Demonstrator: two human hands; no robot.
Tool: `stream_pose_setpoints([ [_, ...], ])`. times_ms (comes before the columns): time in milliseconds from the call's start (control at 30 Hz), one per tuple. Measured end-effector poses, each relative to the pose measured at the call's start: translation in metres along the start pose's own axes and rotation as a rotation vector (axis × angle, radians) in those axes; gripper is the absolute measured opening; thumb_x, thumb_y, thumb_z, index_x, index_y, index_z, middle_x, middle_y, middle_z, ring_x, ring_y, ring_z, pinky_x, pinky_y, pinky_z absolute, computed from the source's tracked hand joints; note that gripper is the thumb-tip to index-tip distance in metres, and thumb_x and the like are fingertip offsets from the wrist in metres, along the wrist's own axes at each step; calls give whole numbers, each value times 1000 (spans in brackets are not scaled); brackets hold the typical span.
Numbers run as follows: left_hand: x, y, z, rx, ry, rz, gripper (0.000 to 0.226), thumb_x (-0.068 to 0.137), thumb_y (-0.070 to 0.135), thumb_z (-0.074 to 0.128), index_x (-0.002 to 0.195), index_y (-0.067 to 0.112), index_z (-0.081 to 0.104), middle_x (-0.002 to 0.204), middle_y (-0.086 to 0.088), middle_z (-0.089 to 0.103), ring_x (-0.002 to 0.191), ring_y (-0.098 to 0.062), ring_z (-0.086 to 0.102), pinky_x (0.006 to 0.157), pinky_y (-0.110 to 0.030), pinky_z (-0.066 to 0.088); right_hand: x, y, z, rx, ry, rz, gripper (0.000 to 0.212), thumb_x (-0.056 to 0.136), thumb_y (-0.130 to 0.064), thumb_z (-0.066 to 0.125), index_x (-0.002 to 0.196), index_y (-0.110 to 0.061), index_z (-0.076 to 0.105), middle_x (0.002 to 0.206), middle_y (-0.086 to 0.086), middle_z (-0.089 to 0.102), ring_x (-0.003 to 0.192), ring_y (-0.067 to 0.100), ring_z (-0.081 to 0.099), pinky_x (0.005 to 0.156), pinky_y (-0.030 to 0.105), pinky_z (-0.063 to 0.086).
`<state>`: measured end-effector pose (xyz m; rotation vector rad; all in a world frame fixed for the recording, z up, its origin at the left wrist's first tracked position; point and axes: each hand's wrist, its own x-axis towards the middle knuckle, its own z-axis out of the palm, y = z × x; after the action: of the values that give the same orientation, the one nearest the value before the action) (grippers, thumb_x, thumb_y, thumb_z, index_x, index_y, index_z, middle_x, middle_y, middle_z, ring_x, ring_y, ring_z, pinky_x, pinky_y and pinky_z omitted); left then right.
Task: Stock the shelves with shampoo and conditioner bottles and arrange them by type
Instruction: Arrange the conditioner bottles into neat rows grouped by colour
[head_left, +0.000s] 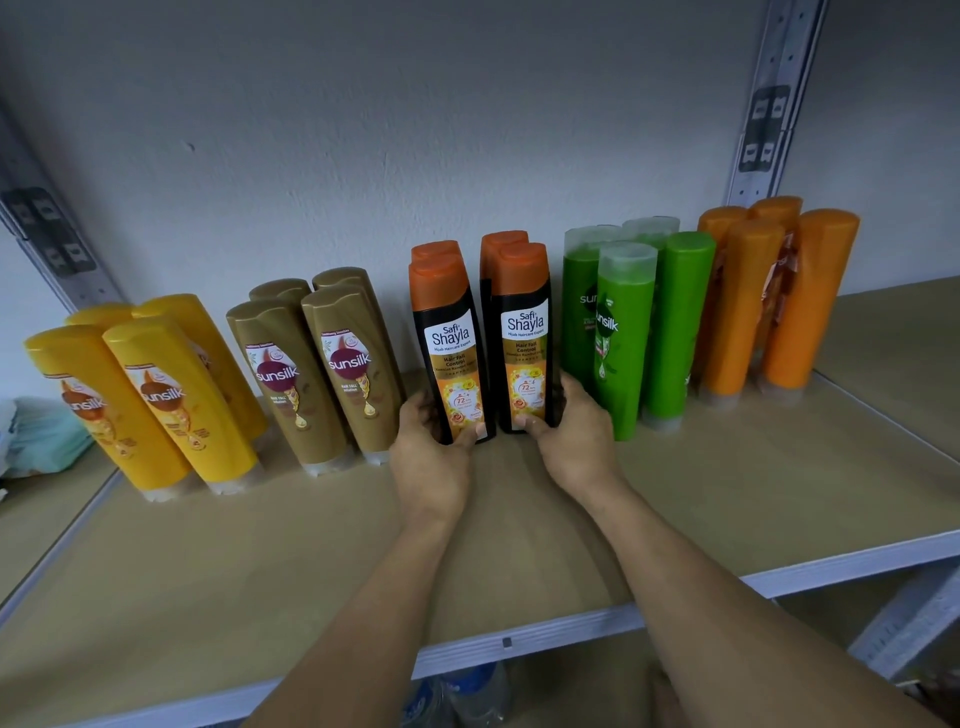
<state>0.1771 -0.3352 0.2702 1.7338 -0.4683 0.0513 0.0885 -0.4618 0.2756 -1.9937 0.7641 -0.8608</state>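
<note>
We're in the arranging step: the two front Safi Shayla bottles are in hand on the shelf board (260, 545), at 12 o'clock from the wrists, mid-row. The left hand (431, 441) grips the left black bottle (451, 343) low down, thumb on the label front, fingers curled round its 9 o'clock side. The right hand (571, 436) grips the right black bottle (524, 338) the same way, thumb in front, fingers round its 3 o'clock side. Both bottles are near upright with a narrow gap between them; we can't tell if the bases are lifted or resting. Two more orange-capped bottles (434, 249) stand right behind, at 12 o'clock. The row is grouped by type: gold bottles (311, 374) near at 9 o'clock, yellow bottles (156, 405) further out at 9, green bottles (675, 312) just beside at 3, orange bottles (779, 301) further out at 3. We judge the sorting nearly done, with this pair getting squared up. The next move likely calls for closing the gap, labels forward and flush with the back pair. The right knuckles must not knock the front green bottle (621, 332), which is close beside them.
</note>
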Motion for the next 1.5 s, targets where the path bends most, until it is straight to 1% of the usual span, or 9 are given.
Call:
stream_pose_setpoints([
  [233,-38,15,-1,40,105,157,36,85,15,79,112,23,57,109,4,57,94,-6,60,85,-27,54,-20,9,-59,-58,70,-50,8,90,-16,74,93,-23,76,78,-12,70,70,3,66,69,21,50],
  [367,-51,33,27,-32,-165,125,24,88,8,73,100,25,63,98,7,67,86,1,63,80,-20,53,-23,24,-98,-52,330,-43,11,88,-10,72,89,-19,76,76,-6,70,68,9,63,61,7,39],
  [533,-46,49,82,-103,-417,73,47,84,9,80,125,15,59,120,5,64,111,-10,64,97,-23,51,-20,53,-123,-28,380,93,26,88,-12,75,113,-13,70,99,6,74,92,24,69,79,26,48],
  [733,-34,48,116,-139,-444,77,74,81,4,81,144,6,43,133,2,54,124,-14,54,106,-28,45,-1,66,-131,37,208,96,60,85,-14,80,139,-8,54,132,9,63,120,21,61,105,42,49],
  [867,-29,42,128,-144,-495,86,76,82,-1,79,146,6,38,129,3,56,113,-3,58,92,-8,46,14,76,-127,36,147,99,77,79,-21,85,145,-15,45,140,6,59,128,23,57,107,47,48],
  [933,-30,39,130,-124,-491,88,74,84,1,78,147,9,39,128,3,58,116,-9,58,96,-12,47,19,74,-125,19,97,82,81,79,-19,85,148,-17,41,142,5,58,130,23,55,109,44,46],
  [1200,-29,25,129,-40,-471,120,80,82,21,82,149,23,40,136,2,61,124,-14,58,109,-42,48,20,69,-124,-41,100,57,79,73,-23,89,141,-16,51,134,6,60,124,24,57,100,32,48],
  [1300,-28,25,126,-27,-478,114,80,82,21,83,151,21,41,138,1,60,125,-15,57,109,-42,48,5,66,-136,-23,126,33,75,73,-22,89,139,-17,53,130,4,57,118,20,56,95,27,46],
  [1500,-30,28,124,-37,-462,105,80,81,18,84,149,15,40,136,-3,62,122,-15,60,109,-39,47,-36,50,-194,30,249,-2,57,63,-41,85,115,-39,62,112,0,68,96,14,66,87,44,58],
])
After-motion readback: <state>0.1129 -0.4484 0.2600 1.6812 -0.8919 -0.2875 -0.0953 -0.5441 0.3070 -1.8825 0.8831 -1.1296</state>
